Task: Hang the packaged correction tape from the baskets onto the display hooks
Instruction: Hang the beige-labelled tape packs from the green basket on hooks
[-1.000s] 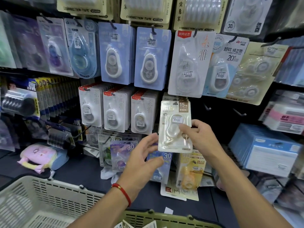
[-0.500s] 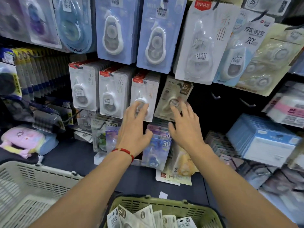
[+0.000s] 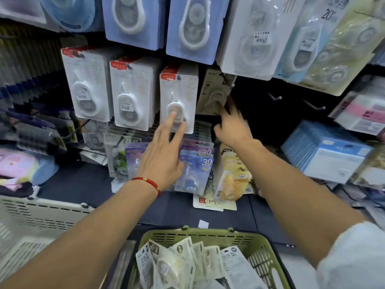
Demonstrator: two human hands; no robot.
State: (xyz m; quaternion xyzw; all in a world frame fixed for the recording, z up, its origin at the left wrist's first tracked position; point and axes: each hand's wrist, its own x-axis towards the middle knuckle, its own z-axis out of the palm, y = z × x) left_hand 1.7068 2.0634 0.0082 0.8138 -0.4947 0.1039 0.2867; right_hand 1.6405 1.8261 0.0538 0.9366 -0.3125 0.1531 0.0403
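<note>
A beige correction tape pack (image 3: 214,91) hangs on a display hook in the middle row, tilted back. My right hand (image 3: 232,127) reaches up with straight fingers whose tips touch the pack's lower edge. My left hand (image 3: 164,155), with a red bracelet on the wrist, is spread flat, its fingertips on the neighbouring white pack (image 3: 178,103). A green basket (image 3: 258,245) at the bottom holds several loose correction tape packs (image 3: 187,263).
Two bare hooks (image 3: 275,98) (image 3: 316,106) stick out to the right of the beige pack. A white basket (image 3: 41,217) stands at the lower left. Blue boxes (image 3: 325,149) sit at the right. Rows of hung packs fill the wall above.
My right hand held the clear pack in front of the hooks, then pushed it back onto the hook. Both hands have flattened against the packs, and the view has dropped toward the green basket.
</note>
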